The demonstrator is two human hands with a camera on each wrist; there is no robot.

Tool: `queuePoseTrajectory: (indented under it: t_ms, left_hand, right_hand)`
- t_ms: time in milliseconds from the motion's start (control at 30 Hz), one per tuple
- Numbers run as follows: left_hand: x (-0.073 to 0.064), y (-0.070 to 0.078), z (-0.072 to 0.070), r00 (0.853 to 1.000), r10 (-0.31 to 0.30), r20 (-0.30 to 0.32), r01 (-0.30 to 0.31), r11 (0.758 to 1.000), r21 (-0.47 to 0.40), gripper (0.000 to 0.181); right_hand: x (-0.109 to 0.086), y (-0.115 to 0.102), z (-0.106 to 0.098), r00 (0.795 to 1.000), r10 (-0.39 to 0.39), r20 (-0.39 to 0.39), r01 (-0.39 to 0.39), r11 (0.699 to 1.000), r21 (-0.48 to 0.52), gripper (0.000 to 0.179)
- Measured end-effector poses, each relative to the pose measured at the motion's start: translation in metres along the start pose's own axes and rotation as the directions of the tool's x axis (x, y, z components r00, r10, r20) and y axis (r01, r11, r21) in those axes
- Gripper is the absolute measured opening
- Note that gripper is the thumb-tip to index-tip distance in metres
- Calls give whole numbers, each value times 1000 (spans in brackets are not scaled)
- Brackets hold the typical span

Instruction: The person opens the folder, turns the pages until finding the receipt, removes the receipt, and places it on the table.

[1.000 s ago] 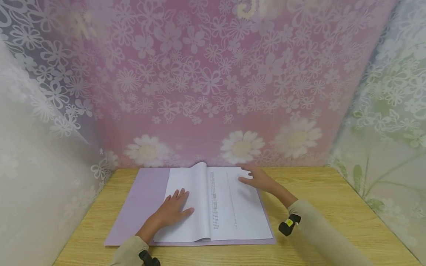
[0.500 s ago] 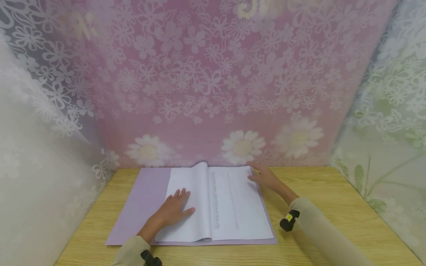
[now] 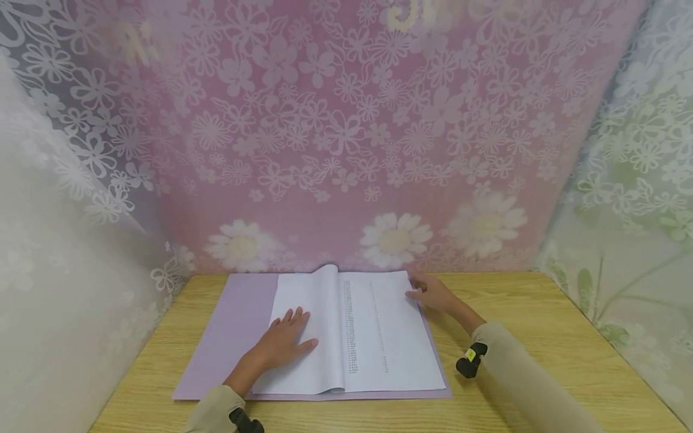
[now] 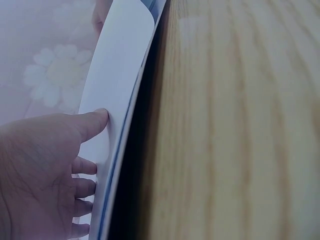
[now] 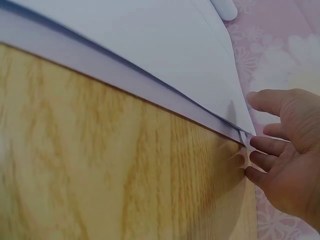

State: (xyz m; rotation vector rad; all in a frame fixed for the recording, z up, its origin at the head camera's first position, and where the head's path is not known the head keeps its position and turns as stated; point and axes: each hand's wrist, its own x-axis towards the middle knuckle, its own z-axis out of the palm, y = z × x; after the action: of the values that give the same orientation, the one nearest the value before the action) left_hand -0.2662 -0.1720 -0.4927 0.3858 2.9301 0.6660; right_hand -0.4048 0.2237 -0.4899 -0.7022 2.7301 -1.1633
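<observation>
A lilac folder [image 3: 219, 343] lies spread on the table, holding a stack of white paper sheets [image 3: 403, 343]. Columns of small print run down the right-hand sheet; turned sheets [image 3: 319, 361] bulge along the fold at the left. My left hand [image 3: 278, 343] rests on these turned sheets with its fingers spread and thumb out to the side. At the far right corner of the stack is my right hand [image 3: 433, 293]. In the right wrist view, that hand [image 5: 295, 145] has its thumb apart from the loosely bent fingers, close beside the sheet corner, with no sheet visibly pinched.
The wooden table [image 3: 520, 337] extends around the folder on the right and in front. A pink flowered curtain [image 3: 346, 150] stands right behind the folder's far edge. Pale flowered panels close off the left and right sides.
My right hand has shifted rightward from over the printed sheet to its far right corner, and its fingers have bent a little. The left hand stays on the turned sheets.
</observation>
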Motion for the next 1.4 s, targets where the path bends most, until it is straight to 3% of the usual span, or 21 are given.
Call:
queuePoseTrajectory:
  t_ms: [433,633,1000,1400]
  left_hand:
    - [0,1,1,1000,0,-14,0,1000,5,77]
    - [-2,3,-1,1000,1,-15,-1,1000,1,76]
    - [-3,6,-3,1000,-5,-10,4,1000,-11,75]
    - [-5,6,-5,1000,11,-12,-11,1000,-3,74]
  right_hand:
    - [-2,-3,-1,1000,7,8,-7,1000,-3,62]
    - [-1,-5,-3,1000,11,-30,-11,1000,-3,57]
    - [1,-12,-5,998,-39,-58,51,976,210,52]
    - [-14,-31,-10,995,-86,-54,97,959,266,52]
